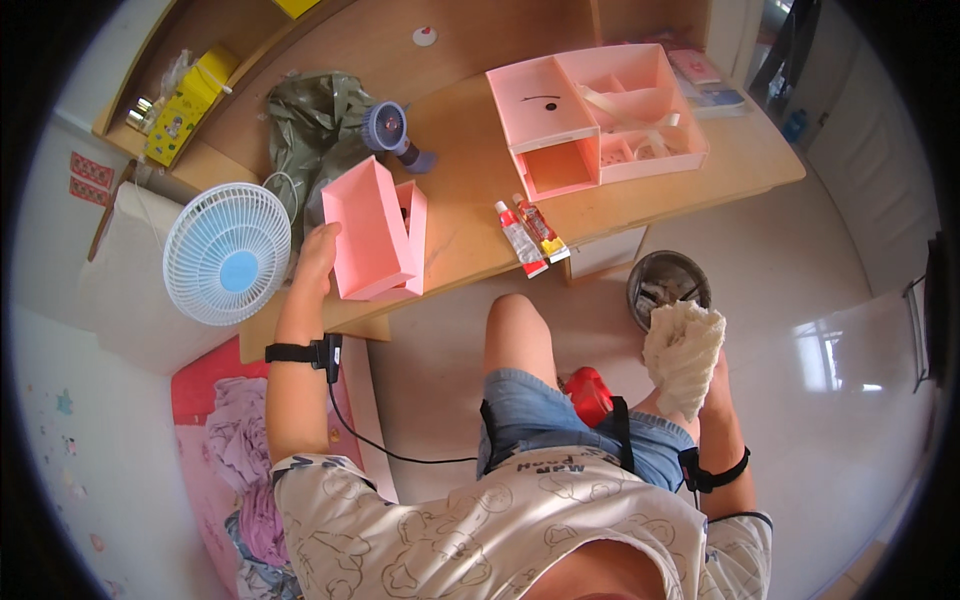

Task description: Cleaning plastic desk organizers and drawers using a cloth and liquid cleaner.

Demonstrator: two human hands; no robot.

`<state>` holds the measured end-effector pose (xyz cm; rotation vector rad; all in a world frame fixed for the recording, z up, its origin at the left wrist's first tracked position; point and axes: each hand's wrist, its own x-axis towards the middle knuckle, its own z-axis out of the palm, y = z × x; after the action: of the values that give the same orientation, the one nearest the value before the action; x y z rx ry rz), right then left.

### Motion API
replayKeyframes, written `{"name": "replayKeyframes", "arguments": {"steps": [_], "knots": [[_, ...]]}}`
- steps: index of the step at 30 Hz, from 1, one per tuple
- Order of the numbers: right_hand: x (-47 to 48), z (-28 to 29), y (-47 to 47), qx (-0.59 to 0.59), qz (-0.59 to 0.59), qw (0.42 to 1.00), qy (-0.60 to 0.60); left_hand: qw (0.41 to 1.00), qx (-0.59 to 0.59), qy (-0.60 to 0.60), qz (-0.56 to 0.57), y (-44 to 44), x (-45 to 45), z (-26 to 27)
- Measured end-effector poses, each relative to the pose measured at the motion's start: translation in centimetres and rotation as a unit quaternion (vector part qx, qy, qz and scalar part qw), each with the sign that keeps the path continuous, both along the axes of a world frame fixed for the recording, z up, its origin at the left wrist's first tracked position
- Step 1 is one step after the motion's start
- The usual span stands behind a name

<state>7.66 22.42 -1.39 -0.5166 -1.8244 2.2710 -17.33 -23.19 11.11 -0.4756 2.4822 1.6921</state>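
My left hand [318, 251] grips the left edge of a shallow pink drawer [367, 232], which rests tilted with its hollow side up. Under its right side sits a second pink drawer [418, 232], mostly covered, with something dark inside. A crumpled cream cloth [682, 352] is in my right hand [718, 386], raised near my thigh; the cloth hides most of the fingers. Towards the back of the wooden desk [457, 217] stands a pink desktop organizer [544, 105] with an open drawer slot and a cream ribbon across its compartments.
Two squeezed tubes [521, 240] lie at the desk's front edge. A white-and-blue fan [229, 255], a small handheld fan [390, 131] and a dark green plastic bag [311, 112] crowd the left. A waste bin [641, 281] stands on the floor below the cloth.
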Motion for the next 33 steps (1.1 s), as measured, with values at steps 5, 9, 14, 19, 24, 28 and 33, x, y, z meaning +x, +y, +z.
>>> {"name": "replayKeyframes", "arguments": {"steps": [5, 9, 14, 19, 24, 28, 33], "knots": [[0.5, -0.5, 0.9, 0.086, 0.051, 0.995, 0.019, 0.989, -0.092, 0.044, -0.107, 5.2, -0.7, 2.4], [0.8, -1.5, 1.5, 0.122, 0.097, 0.988, 0.01, 0.911, -0.34, 0.114, -0.202, 9.2, -4.6, 1.5], [1.3, -1.3, 1.5, 0.099, 0.095, 0.99, 0.027, 0.831, -0.524, 0.02, -0.185, 13.2, -7.3, 1.5], [1.4, 0.3, 0.7, -0.036, -0.033, 0.997, 0.055, 0.815, -0.549, -0.03, -0.182, 14.9, -9.2, 0.5], [1.6, 1.0, 0.8, -0.013, -0.039, 0.998, 0.056, 0.803, -0.576, -0.014, -0.155, 14.6, -9.9, -1.2], [1.6, 0.8, 1.1, -0.037, -0.025, 0.997, 0.059, 0.812, -0.567, -0.002, -0.141, 14.9, -9.9, -1.2], [1.3, 0.5, 1.0, -0.07, -0.038, 0.996, 0.045, 0.789, -0.592, -0.005, -0.161, 14.5, -9.4, 0.2]]}}
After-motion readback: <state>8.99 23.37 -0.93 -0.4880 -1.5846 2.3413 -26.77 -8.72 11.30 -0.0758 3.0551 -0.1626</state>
